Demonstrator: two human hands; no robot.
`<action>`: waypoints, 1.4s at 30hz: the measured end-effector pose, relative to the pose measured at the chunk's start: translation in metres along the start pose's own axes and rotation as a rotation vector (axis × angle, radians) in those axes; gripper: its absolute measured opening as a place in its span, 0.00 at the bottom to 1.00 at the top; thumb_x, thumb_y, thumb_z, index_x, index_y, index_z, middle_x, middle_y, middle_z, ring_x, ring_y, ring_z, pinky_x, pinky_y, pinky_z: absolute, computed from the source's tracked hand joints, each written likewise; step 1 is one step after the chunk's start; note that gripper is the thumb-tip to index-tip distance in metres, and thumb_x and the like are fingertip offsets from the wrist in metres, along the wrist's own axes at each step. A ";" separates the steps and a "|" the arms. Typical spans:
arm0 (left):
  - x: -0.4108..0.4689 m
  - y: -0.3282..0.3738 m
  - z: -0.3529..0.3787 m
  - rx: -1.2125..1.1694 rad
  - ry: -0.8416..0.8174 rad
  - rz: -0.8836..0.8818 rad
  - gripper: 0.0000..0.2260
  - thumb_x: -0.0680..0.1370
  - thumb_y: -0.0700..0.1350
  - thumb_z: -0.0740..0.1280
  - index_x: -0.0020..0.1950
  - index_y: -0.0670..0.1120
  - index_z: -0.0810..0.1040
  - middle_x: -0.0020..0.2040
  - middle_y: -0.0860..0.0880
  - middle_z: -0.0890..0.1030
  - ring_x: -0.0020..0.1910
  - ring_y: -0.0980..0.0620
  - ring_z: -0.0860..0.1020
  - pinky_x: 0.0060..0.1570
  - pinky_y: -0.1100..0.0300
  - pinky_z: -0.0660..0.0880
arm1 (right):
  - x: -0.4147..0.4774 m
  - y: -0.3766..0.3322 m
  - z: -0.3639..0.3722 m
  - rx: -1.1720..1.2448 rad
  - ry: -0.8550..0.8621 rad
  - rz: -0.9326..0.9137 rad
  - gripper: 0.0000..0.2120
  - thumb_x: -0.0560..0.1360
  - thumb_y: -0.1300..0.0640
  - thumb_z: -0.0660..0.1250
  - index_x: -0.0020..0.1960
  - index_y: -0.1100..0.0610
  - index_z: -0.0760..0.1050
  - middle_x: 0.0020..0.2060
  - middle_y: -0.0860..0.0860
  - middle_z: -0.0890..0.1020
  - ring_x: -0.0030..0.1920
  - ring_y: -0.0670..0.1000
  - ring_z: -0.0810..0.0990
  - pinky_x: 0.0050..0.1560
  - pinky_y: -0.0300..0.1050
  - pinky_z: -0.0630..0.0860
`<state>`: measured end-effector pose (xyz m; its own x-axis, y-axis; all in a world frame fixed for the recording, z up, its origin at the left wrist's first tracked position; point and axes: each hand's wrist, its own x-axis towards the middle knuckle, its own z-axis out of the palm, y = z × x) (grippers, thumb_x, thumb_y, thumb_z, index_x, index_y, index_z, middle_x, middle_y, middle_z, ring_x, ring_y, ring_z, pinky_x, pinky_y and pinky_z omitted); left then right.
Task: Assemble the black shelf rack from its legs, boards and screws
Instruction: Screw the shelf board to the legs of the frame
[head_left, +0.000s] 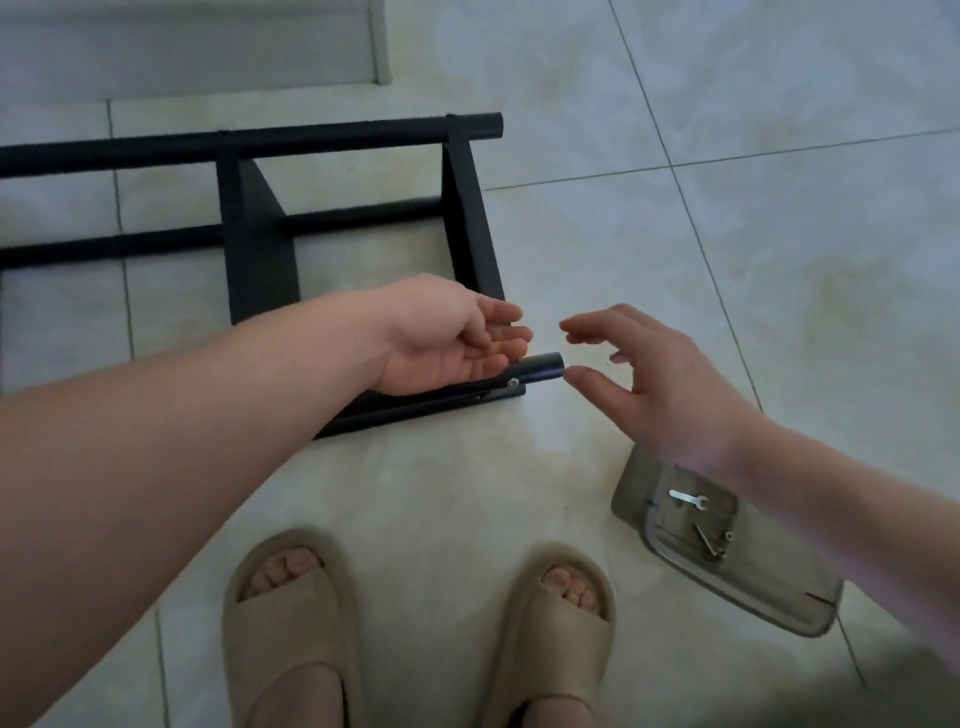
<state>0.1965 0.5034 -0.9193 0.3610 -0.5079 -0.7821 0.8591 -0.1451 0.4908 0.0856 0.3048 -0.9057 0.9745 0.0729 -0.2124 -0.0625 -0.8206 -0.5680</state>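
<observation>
Leg (540, 366) — under left hand (447, 338), tip beside right hand (670, 384).

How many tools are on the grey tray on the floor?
2: a flat silver wrench on the grey tray, far end; a dark hex key just nearer. The right forearm may hide more.

I see both forearms bare to the frame edge; left hand (447, 338) and right hand (654, 374) bare too. Near: tan open-toe slides with thick moulded straps, left sandal (291, 618) and right sandal (561, 623).
</observation>
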 end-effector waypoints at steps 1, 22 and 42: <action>0.000 0.001 -0.009 -0.033 0.016 0.030 0.15 0.82 0.29 0.52 0.53 0.41 0.76 0.45 0.43 0.84 0.34 0.53 0.84 0.34 0.63 0.81 | 0.008 0.003 0.001 -0.097 -0.053 -0.051 0.23 0.79 0.51 0.69 0.73 0.55 0.72 0.64 0.49 0.77 0.64 0.49 0.75 0.65 0.42 0.70; 0.054 -0.036 -0.032 0.822 0.002 0.155 0.11 0.80 0.39 0.66 0.41 0.52 0.79 0.39 0.51 0.80 0.41 0.51 0.76 0.49 0.55 0.74 | 0.071 0.018 0.034 -0.575 -0.326 -0.304 0.60 0.64 0.18 0.57 0.83 0.50 0.41 0.82 0.48 0.37 0.81 0.53 0.36 0.80 0.60 0.44; 0.058 -0.075 -0.018 0.619 0.011 0.040 0.06 0.77 0.37 0.67 0.42 0.44 0.82 0.32 0.50 0.81 0.31 0.52 0.76 0.31 0.66 0.71 | 0.045 0.036 0.062 -0.579 -0.217 -0.454 0.61 0.66 0.17 0.55 0.83 0.58 0.46 0.82 0.57 0.45 0.82 0.58 0.41 0.79 0.67 0.48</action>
<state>0.1594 0.5005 -1.0082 0.3957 -0.5146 -0.7606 0.4758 -0.5936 0.6491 0.1137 0.3141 -0.9852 0.8096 0.5343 -0.2429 0.5152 -0.8452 -0.1422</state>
